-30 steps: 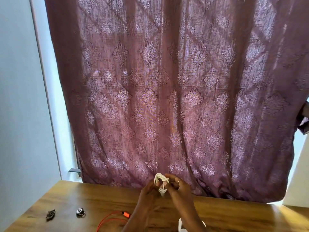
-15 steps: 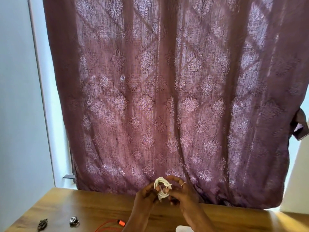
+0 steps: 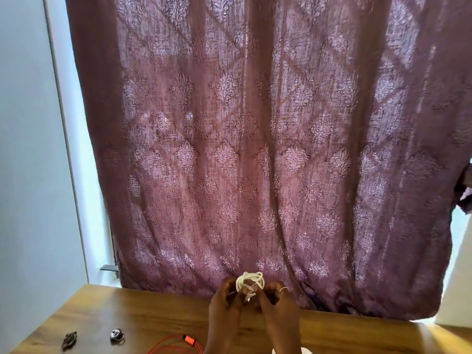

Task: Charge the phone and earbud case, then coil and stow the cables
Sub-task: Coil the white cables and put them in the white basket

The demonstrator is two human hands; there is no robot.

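White cable (image 3: 249,284) bundled in upright loops above desk (image 3: 127,312); left hand (image 3: 226,298) and right hand (image 3: 274,297) both pinch it.

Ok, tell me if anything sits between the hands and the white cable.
Nothing visible does. The left hand and right hand both pinch the coiled white cable above the table.

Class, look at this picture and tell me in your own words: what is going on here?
A person pinches a coiled white cable between the left hand and the right hand, above a wooden table by a purple curtain. An orange cable lies on the table beside the left arm, not yet stowed.
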